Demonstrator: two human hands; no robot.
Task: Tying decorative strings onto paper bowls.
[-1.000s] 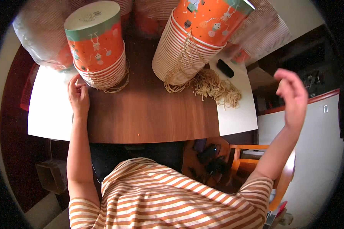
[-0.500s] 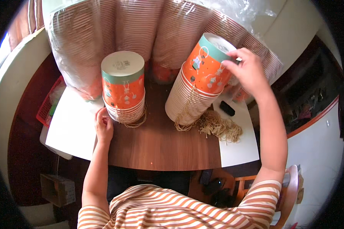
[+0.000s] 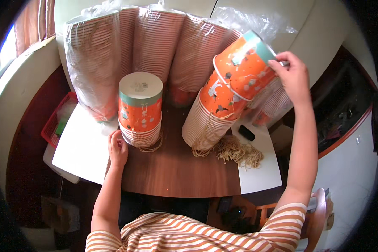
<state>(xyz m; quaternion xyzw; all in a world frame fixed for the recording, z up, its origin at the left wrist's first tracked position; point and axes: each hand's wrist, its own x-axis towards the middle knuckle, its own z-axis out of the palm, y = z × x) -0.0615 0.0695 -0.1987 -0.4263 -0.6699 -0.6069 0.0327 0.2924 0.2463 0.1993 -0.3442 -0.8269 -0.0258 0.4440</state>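
My right hand (image 3: 294,77) pinches the green base end of an upside-down orange paper bucket (image 3: 241,67). This bucket is raised partway off the tilted right stack of paper buckets (image 3: 202,128), exposing the orange side of the one beneath. A shorter upside-down stack of paper buckets (image 3: 140,115) stands to the left. Beside its lower rim rests my left hand (image 3: 118,150), fingers loosely curled and somewhat apart, holding nothing; whether it touches the rim I cannot tell. Loops of beige string hang at both stacks' lower rims.
Tall plastic-wrapped stacks of buckets (image 3: 155,44) line the back of the table (image 3: 176,176). A heap of beige string (image 3: 241,153) and a small black object (image 3: 246,132) lie at the right. A red basket (image 3: 50,130) sits at the far left.
My right hand has moved up and right, drawing the top bucket partly off its stack. The left hand stays by the shorter stack. The whole view has shifted slightly.
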